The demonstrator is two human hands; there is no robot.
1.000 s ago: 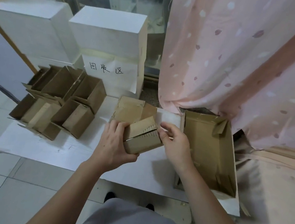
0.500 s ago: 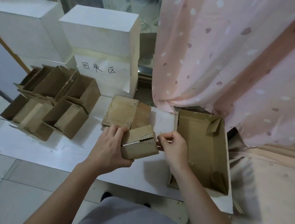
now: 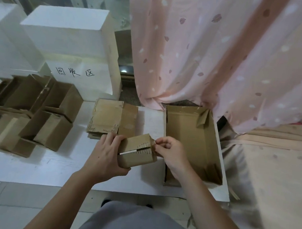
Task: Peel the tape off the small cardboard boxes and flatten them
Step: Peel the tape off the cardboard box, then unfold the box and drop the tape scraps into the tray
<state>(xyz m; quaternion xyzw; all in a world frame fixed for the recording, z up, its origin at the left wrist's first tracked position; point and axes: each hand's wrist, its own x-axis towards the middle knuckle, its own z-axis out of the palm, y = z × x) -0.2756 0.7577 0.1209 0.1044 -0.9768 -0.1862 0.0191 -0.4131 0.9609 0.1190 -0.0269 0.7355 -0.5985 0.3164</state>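
Left hand (image 3: pixel 106 153) gripping small box (image 3: pixel 138 151), right hand (image 3: pixel 170 151) pinching its corner

Only one bit of readable text that we can find: three handwritten Chinese characters, 回收区 (image 3: pixel 75 72), in black marker on the white sheet (image 3: pixel 78 79) stuck to the front of the white box (image 3: pixel 70 35) at the back of the surface. The small cardboard box (image 3: pixel 138 151) has rows of short dark dashes printed along its flap edges, and so does the flattened cardboard (image 3: pixel 106 116) behind it, but those are just marks, not letters or numbers. We can't spot any brand, label or number on any of the cardboard.
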